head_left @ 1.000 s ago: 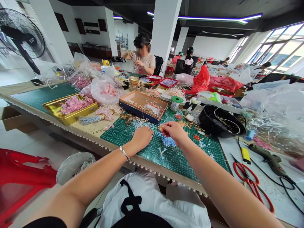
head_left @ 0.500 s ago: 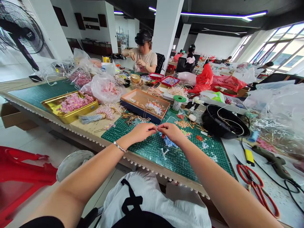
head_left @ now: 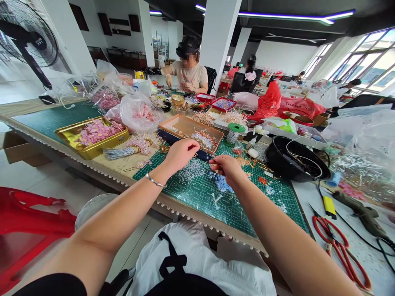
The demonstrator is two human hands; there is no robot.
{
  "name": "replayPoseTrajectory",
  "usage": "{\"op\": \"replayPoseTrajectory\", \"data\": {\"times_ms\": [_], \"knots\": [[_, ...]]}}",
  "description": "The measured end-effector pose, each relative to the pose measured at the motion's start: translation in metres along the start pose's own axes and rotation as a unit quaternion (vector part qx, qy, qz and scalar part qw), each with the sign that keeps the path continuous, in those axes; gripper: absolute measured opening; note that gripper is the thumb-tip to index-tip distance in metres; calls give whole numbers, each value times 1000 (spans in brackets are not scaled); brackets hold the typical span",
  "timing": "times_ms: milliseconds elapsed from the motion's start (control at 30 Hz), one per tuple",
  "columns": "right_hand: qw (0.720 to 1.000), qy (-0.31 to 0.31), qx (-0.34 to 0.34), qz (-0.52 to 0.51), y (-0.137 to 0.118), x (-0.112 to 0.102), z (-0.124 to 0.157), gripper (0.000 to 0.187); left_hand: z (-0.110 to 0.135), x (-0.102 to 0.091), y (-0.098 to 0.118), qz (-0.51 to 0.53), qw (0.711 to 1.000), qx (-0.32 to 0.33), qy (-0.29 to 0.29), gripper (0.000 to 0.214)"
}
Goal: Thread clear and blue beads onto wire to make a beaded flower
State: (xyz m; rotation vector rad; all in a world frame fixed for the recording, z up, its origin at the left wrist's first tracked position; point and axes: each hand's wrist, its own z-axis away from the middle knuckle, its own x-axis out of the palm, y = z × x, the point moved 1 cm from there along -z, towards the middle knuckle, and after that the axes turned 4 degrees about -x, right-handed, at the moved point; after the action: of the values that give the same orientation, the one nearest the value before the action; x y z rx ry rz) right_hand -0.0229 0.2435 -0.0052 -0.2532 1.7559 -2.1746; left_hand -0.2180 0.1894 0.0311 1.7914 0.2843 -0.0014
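Observation:
My left hand (head_left: 182,153) is raised at the front edge of a dark blue box with a tan inside (head_left: 174,122). Its fingertips are pinched together, and whatever they hold is too small to make out. Lower and to the right, my right hand (head_left: 227,167) is closed in a pinch, its grasp likewise unclear. Clear beads (head_left: 191,170) lie scattered on the green cutting mat (head_left: 185,191) below my hands. Small blue flower pieces (head_left: 222,183) are heaped just under my right hand. White sprig-like pieces (head_left: 216,200) rest nearer the mat's front edge.
A gold tray (head_left: 89,153) of pink flowers stands left, beside bundled wires (head_left: 120,153). A green spool (head_left: 236,128) and a black bowl (head_left: 279,164) are to the right. Red-handled scissors (head_left: 336,240) and a glue gun (head_left: 359,209) lie far right. Another person (head_left: 194,74) works opposite.
My hands, which were together at the fingertips, have separated. The left has risen toward the box, while the right has shifted slightly right; the beads beneath now show.

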Motion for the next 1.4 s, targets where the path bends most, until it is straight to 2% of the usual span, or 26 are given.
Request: {"op": "replayPoseTrajectory", "data": {"times_ms": [133,300,433,567,767,867,967,1067,1167,1333,1400], "knots": [[997,6,37,-67,-3,0,9,31,7,6,-4,159,984,-78,25,17],[988,-30,46,-141,-8,13,29,31,38,40,-6,316,936,-155,20,23],[984,-41,30,-170,-10,20,46,30,58,67,-8,376,910,-171,35,25],[985,-52,37,-161,-7,19,56,30,63,82,-15,370,913,-167,52,25],[990,-47,60,-121,-1,16,61,30,65,92,-32,220,963,-142,62,24],[994,-27,58,-92,-3,8,58,31,68,83,-36,89,989,-101,63,21],[997,-8,48,-61,-11,-2,55,32,68,66,-40,-55,998,-32,28,16],[999,0,25,-33,-25,-11,57,31,61,53,-47,-179,983,20,-39,10],[1000,7,-12,-11,-43,-19,65,30,50,44,-57,-274,957,45,-80,23],[995,26,-95,9,-72,-40,94,15,38,37,-58,-367,921,88,-98,28],[993,18,-112,18,-77,-50,112,17,37,35,-52,-383,913,107,-93,24]]}}
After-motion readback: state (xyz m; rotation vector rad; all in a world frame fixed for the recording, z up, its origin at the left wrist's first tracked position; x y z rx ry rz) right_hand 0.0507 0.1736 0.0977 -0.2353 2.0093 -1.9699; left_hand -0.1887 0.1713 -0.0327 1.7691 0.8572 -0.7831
